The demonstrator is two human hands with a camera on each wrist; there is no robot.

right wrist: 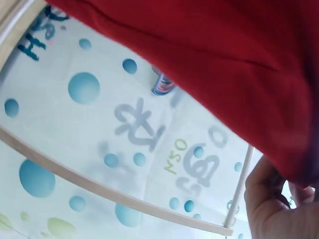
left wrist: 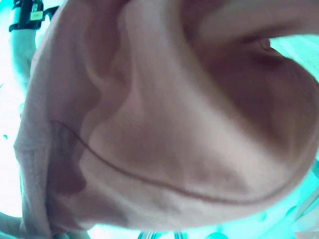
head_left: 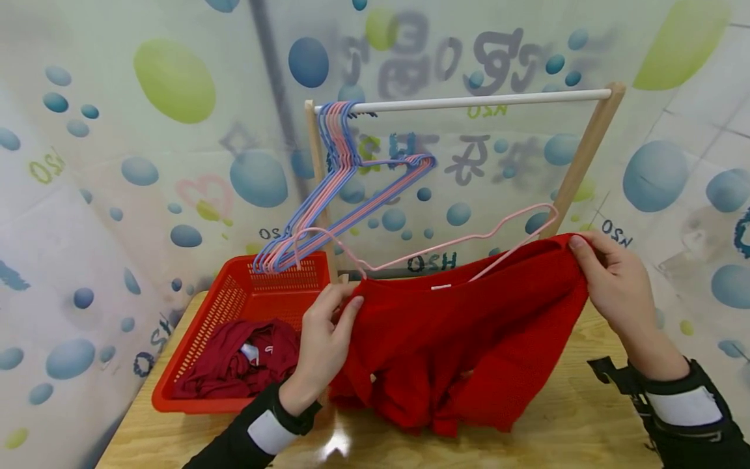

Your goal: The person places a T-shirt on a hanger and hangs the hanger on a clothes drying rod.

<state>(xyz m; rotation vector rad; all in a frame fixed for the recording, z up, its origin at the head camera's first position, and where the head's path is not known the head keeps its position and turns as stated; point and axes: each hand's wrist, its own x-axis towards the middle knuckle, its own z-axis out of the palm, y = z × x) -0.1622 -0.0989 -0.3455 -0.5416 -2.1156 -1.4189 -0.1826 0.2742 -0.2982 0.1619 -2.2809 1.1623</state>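
Observation:
A red long garment [head_left: 469, 345] with a small white label at its edge is held up in front, its lower folds hanging down near the table. My left hand [head_left: 328, 339] pinches its upper edge on the left, close to a pink hanger [head_left: 445, 246]. My right hand [head_left: 621, 286] pinches the garment's upper right corner; in the right wrist view the fingers [right wrist: 269, 194] are bent at the cloth. Part of the hanger shows above the cloth and the rest is hidden by it. Whether the left hand also holds the hanger, I cannot tell. Cloth [left wrist: 149, 124] fills most of the left wrist view.
A red plastic basket [head_left: 205, 326] with dark red clothing [head_left: 234, 358] stands on the wooden table [head_left: 562, 417] at left. Behind, several blue and pink hangers [head_left: 340, 169] hang at the left end of a rack's white rail [head_left: 480, 101]. A patterned curtain surrounds the table.

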